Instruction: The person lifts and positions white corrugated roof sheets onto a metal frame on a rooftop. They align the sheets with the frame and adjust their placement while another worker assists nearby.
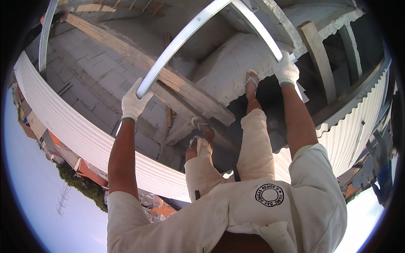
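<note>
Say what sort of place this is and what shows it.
Probably a building under construction or repair, seen from high up: bare grey blockwork, a rough wooden beam, and white corrugated sheeting with rooftops beyond it.

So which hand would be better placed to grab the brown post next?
Probably the right hand: in the picture it is much nearer the brown post than the left hand. Both grip metal bars, so it would likely need freeing first; depth is hard to judge.
</note>
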`<action>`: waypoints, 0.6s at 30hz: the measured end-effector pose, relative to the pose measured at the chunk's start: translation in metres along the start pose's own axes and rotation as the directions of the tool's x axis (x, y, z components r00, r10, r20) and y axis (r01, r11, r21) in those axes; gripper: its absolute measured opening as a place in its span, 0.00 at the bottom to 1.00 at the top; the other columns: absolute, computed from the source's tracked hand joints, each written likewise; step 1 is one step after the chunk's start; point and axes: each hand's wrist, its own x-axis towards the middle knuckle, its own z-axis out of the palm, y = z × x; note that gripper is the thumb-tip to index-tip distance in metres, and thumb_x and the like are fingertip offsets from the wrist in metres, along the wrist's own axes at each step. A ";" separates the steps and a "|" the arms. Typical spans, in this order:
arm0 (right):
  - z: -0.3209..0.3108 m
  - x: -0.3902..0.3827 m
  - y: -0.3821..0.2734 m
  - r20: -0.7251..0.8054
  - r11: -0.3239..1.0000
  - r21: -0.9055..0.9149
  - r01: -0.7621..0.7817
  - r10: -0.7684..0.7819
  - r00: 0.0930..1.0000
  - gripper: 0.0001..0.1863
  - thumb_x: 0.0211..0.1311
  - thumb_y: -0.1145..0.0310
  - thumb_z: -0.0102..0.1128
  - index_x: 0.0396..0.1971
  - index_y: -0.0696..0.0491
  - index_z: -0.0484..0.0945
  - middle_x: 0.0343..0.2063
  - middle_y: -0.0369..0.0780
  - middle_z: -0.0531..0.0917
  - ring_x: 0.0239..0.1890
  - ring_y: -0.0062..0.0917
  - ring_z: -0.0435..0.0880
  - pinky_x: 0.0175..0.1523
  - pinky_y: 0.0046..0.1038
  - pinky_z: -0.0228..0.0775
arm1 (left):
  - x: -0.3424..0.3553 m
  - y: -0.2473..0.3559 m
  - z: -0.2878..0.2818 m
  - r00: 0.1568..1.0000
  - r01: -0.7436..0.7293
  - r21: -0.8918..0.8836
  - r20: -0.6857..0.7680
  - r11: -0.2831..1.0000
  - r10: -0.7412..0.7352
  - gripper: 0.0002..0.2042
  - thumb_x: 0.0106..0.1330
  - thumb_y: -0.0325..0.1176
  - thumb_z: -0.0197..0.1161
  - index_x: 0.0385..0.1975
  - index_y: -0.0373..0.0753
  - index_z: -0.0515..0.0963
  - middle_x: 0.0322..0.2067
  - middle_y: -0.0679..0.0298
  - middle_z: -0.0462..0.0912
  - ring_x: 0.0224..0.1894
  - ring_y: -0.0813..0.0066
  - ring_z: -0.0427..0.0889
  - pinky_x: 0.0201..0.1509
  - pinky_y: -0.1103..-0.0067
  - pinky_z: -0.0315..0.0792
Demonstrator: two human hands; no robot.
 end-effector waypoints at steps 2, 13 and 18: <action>0.002 0.004 0.003 0.001 1.000 0.000 0.021 -0.021 1.000 0.36 0.72 0.29 0.66 0.69 0.36 0.82 0.56 0.42 0.94 0.61 0.44 0.94 0.65 0.47 0.83 | 0.020 0.067 -0.007 1.000 -0.009 -0.030 0.016 0.999 0.009 0.36 0.67 0.54 0.78 0.76 0.52 0.83 0.60 0.53 0.93 0.63 0.52 0.92 0.72 0.63 0.82; 0.007 0.004 0.012 0.006 0.996 0.089 0.027 -0.028 1.000 0.30 0.71 0.41 0.73 0.68 0.33 0.83 0.52 0.42 0.95 0.53 0.46 0.96 0.57 0.49 0.86 | 0.041 0.088 -0.013 0.998 -0.065 0.152 0.028 0.986 0.062 0.29 0.69 0.56 0.73 0.69 0.57 0.86 0.54 0.60 0.95 0.57 0.53 0.93 0.63 0.61 0.86; 0.015 0.008 0.014 -0.018 0.997 0.070 0.032 -0.031 0.999 0.28 0.72 0.41 0.73 0.67 0.34 0.83 0.51 0.42 0.96 0.51 0.48 0.96 0.54 0.51 0.87 | 0.042 0.118 -0.045 0.985 0.023 0.141 0.166 0.990 -0.047 0.33 0.67 0.56 0.76 0.72 0.53 0.85 0.60 0.57 0.93 0.62 0.54 0.91 0.69 0.63 0.84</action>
